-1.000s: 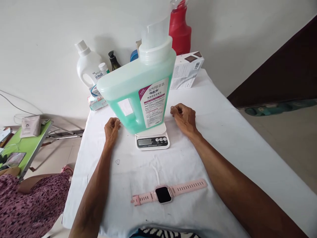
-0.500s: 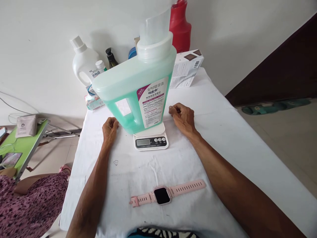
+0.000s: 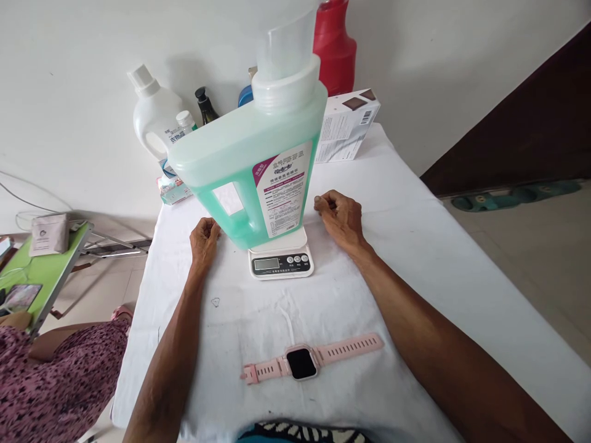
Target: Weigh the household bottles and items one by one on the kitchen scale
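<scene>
Nearest, pink smartwatch (image 3: 301, 363); beyond, digital scale (image 3: 281, 263) bearing a handled jug of green liquid (image 3: 244, 147). Left hand (image 3: 204, 241) and right hand (image 3: 340, 219), loosely curled, visibly holding nothing, flank it. Nothing has shifted on the cloth (image 3: 410, 246): the jug stands undisturbed.

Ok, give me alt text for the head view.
A jug of green liquid stands on a white scale, with the left hand and right hand curled on either side. Nearer, a pink watch lies on the white cloth.

On my remote feed, green jug (image 3: 235, 151) atop the scale (image 3: 281, 266), left hand (image 3: 204, 240) and right hand (image 3: 342, 215) flanking it, watch (image 3: 301, 363) in front!
</scene>
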Demonstrator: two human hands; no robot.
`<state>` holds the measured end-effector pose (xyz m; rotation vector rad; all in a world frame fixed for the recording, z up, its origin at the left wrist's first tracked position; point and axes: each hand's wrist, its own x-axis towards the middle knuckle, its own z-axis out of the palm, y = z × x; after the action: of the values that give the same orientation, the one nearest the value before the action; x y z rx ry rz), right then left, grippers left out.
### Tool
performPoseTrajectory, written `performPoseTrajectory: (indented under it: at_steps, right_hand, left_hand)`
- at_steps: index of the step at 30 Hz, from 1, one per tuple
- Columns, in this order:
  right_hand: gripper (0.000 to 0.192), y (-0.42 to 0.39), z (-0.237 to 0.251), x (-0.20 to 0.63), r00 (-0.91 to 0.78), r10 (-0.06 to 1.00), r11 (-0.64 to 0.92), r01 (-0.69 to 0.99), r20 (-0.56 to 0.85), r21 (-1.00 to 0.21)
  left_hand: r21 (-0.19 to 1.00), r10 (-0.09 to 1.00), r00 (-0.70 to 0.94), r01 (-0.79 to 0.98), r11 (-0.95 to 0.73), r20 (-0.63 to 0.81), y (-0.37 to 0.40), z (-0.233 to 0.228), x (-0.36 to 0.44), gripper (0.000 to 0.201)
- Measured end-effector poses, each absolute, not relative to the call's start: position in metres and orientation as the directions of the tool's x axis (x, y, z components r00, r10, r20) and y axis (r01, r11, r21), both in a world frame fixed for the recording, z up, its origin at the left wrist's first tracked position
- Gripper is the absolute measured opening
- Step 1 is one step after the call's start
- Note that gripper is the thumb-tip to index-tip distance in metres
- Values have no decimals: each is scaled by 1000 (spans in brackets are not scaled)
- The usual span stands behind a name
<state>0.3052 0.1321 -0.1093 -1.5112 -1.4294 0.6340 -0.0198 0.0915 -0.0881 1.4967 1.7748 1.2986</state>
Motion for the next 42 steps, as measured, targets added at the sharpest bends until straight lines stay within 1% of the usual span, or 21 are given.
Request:
performPoseTrajectory:
  at_steps: [3, 7, 9, 11, 14, 16, 19, 21, 23, 25, 30, 35, 38, 42]
  right_hand:
    - [25, 132, -109, 305, 196, 955, 105, 476, 221, -873]
    - [26, 133, -109, 304, 196, 956, 105, 464, 218, -880]
    - [26, 132, -108, 305, 192, 957, 108, 456, 217, -883]
    - [27, 133, -108, 305, 193, 955, 116, 455, 226, -883]
    - [29, 134, -108, 306, 192, 948, 144, 454, 254, -879]
    - [29, 135, -109, 306, 200, 939, 166, 444, 278, -880]
    - [32, 137, -111, 304, 225, 921, 202, 420, 317, -885]
    - [38, 137, -111, 304, 255, 899, 238, 397, 356, -887]
    - [44, 138, -109, 305, 307, 870, 266, 368, 386, -891]
    - [49, 139, -107, 308, 372, 843, 268, 337, 389, -902]
    - [56, 141, -99, 320, 515, 790, 249, 227, 333, -942]
    - [58, 143, -94, 332, 601, 760, 227, 111, 247, -968]
    - [63, 145, -94, 338, 661, 721, 201, 86, 207, -976]
    - [65, 147, -96, 344, 724, 663, 165, 110, 193, -980]
  left_hand:
    - [894, 935, -289, 444, -58, 204, 91, -89, -21, 33]
    - [955, 924, -313, 264, -135, 217, 89, -75, -19, 52]
    - [953, 901, -327, 200, -228, 284, 87, -57, -11, 60]
    - [923, 870, -312, 188, -337, 382, 85, -35, 2, 65]
    - [870, 832, -256, 190, -455, 492, 82, -5, 27, 68]
    - [850, 813, -249, 184, -494, 527, 81, 7, 43, 67]
    - [834, 785, -281, 184, -520, 552, 81, 15, 61, 65]
    - [840, 789, -288, 154, -521, 542, 83, 18, 68, 65]
    - [856, 807, -297, 82, -511, 510, 86, 23, 74, 66]
    - [868, 818, -326, 15, -497, 474, 88, 30, 80, 68]
    - [886, 829, -364, -24, -463, 424, 99, 55, 102, 59]
    - [873, 840, -325, -77, -482, 435, 132, 73, 135, 63]
    - [886, 866, -307, -120, -447, 396, 160, 71, 164, 64]
    - [910, 887, -324, -140, -390, 330, 192, 54, 204, 66]
